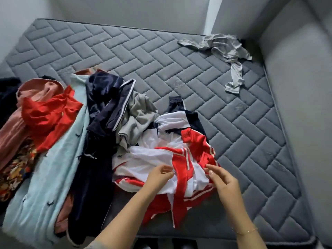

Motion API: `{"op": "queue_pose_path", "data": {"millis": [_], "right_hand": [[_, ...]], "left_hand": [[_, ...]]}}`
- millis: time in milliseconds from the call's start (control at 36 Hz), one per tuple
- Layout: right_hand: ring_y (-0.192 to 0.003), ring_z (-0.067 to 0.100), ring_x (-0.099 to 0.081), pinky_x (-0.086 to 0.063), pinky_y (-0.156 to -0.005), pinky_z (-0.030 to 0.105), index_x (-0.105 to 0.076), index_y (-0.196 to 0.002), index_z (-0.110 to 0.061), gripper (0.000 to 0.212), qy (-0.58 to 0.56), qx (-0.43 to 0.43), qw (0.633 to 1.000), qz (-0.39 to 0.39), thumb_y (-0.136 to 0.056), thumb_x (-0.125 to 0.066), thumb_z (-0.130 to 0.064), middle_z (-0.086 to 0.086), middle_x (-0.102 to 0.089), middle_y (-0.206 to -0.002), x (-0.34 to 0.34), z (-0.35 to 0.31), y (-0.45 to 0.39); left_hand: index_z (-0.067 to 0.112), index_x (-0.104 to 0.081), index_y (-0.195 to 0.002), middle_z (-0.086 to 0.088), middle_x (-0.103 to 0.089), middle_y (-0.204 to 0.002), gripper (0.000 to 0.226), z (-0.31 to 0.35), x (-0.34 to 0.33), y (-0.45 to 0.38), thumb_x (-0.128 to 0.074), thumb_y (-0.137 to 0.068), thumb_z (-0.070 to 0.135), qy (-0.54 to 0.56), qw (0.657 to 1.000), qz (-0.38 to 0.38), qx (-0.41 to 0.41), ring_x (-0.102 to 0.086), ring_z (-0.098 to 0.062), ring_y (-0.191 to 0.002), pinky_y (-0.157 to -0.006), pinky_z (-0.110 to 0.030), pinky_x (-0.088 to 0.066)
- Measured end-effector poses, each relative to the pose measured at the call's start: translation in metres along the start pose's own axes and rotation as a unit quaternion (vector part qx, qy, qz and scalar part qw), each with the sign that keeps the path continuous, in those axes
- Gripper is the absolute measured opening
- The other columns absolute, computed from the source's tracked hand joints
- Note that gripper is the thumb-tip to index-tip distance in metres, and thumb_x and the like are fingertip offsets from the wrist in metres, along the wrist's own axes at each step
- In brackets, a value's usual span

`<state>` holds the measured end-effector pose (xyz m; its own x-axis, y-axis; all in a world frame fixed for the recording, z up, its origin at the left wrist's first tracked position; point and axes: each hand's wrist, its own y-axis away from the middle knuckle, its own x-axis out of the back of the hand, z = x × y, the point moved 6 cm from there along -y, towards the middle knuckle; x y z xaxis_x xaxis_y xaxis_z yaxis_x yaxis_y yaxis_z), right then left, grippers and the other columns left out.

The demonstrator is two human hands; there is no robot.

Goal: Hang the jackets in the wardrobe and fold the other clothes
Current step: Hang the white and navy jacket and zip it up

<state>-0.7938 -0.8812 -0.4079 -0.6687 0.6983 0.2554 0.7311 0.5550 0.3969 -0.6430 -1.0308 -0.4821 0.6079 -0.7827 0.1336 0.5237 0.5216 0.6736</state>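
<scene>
A crumpled red, white and navy track jacket lies on the near part of the grey quilted mattress. My left hand pinches its white lining with curled fingers. My right hand grips the red and white cloth at the jacket's right side. To the left lies a heap: a navy garment with white stripes, a grey top, a long pale blue fleece piece, a red shiny garment and a pink one.
A crumpled grey garment lies alone at the far right of the mattress. A floral patterned cloth sits at the left edge. A grey padded headboard runs along the right; white walls stand behind.
</scene>
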Motion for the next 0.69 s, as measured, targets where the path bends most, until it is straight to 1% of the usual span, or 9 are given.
{"op": "queue_pose_path", "data": {"millis": [83,167,250,306,361,472,528,583,694], "right_hand": [[-0.103,0.014,-0.065,-0.051,-0.095,0.046,-0.072,-0.100,-0.026,0.023,-0.009,-0.040,0.999,0.024,-0.092,-0.059,-0.009,-0.005,-0.073,-0.102,0.009,0.037,-0.019],[-0.097,0.010,-0.067,-0.052,-0.093,0.044,-0.073,-0.096,-0.025,0.025,-0.024,-0.067,0.997,0.043,-0.092,-0.058,-0.004,-0.007,-0.074,-0.096,0.014,0.072,-0.036],[-0.097,0.011,-0.067,-0.054,-0.087,0.038,-0.073,-0.093,-0.026,0.026,-0.036,-0.104,0.993,0.037,-0.091,-0.058,-0.004,-0.007,-0.074,-0.096,0.015,0.103,-0.043],[-0.096,0.014,-0.067,-0.054,-0.077,0.031,-0.073,-0.091,-0.027,0.028,-0.047,-0.129,0.990,0.030,-0.092,-0.058,-0.004,-0.006,-0.075,-0.095,0.018,0.121,-0.045],[-0.095,0.015,-0.067,-0.052,-0.073,0.026,-0.072,-0.091,-0.027,0.028,-0.052,-0.150,0.987,0.024,-0.092,-0.058,-0.003,-0.004,-0.074,-0.096,0.023,0.134,-0.044],[-0.091,0.009,-0.068,-0.051,-0.073,0.022,-0.072,-0.091,-0.027,0.028,-0.033,-0.163,0.986,-0.001,-0.091,-0.059,-0.002,-0.010,-0.075,-0.091,0.035,0.145,-0.041],[-0.093,0.006,-0.068,-0.051,-0.080,0.024,-0.073,-0.090,-0.028,0.031,-0.013,-0.148,0.989,-0.022,-0.088,-0.062,0.000,-0.011,-0.074,-0.092,0.042,0.143,-0.043],[-0.094,0.006,-0.067,-0.051,-0.085,0.022,-0.073,-0.091,-0.028,0.031,0.008,-0.132,0.990,-0.047,-0.085,-0.066,0.002,-0.011,-0.074,-0.093,0.046,0.137,-0.047],[-0.100,0.009,-0.064,-0.052,-0.082,0.019,-0.068,-0.102,-0.031,0.034,0.038,-0.110,0.989,-0.092,-0.081,-0.073,-0.005,-0.010,-0.071,-0.104,0.040,0.124,-0.055]], "left_hand": [[0.007,-0.062,-0.110,-0.012,-0.067,-0.111,0.025,-0.019,-0.032,-0.044,-0.069,-0.086,0.013,-0.037,0.999,0.006,0.030,-0.063,-0.018,-0.098,-0.085,-0.024,-0.047],[0.008,-0.056,-0.120,-0.008,-0.062,-0.117,0.045,-0.044,-0.066,-0.081,-0.074,-0.082,0.025,-0.065,0.995,0.014,0.069,-0.059,-0.020,-0.105,-0.089,-0.027,-0.046],[0.006,-0.061,-0.117,-0.012,-0.065,-0.118,0.056,-0.073,-0.095,-0.108,-0.080,-0.073,0.035,-0.030,0.992,0.035,0.117,-0.060,-0.028,-0.113,-0.098,-0.039,-0.048],[0.007,-0.062,-0.123,-0.014,-0.065,-0.121,0.055,-0.089,-0.111,-0.117,-0.076,-0.079,0.037,-0.010,0.986,0.046,0.161,-0.059,-0.031,-0.116,-0.099,-0.040,-0.047],[0.005,-0.062,-0.122,-0.016,-0.065,-0.120,0.043,-0.096,-0.119,-0.121,-0.066,-0.088,0.032,0.017,0.980,0.074,0.181,-0.059,-0.033,-0.115,-0.099,-0.041,-0.046],[0.002,-0.065,-0.117,-0.020,-0.066,-0.115,0.033,-0.075,-0.113,-0.115,-0.056,-0.096,0.026,0.047,0.975,0.157,0.152,-0.060,-0.035,-0.109,-0.097,-0.046,-0.047],[0.004,-0.068,-0.109,-0.015,-0.070,-0.107,0.026,-0.055,-0.104,-0.103,-0.059,-0.094,0.024,0.102,0.969,0.185,0.128,-0.064,-0.030,-0.102,-0.095,-0.044,-0.049],[0.002,-0.069,-0.106,-0.015,-0.071,-0.104,0.023,-0.042,-0.097,-0.090,-0.063,-0.092,0.020,0.176,0.956,0.194,0.133,-0.066,-0.028,-0.099,-0.091,-0.041,-0.052],[0.001,-0.066,-0.107,-0.018,-0.069,-0.104,0.020,-0.014,-0.093,-0.063,-0.063,-0.091,0.014,0.356,0.904,0.178,0.160,-0.067,-0.026,-0.090,-0.077,-0.034,-0.053]]}}
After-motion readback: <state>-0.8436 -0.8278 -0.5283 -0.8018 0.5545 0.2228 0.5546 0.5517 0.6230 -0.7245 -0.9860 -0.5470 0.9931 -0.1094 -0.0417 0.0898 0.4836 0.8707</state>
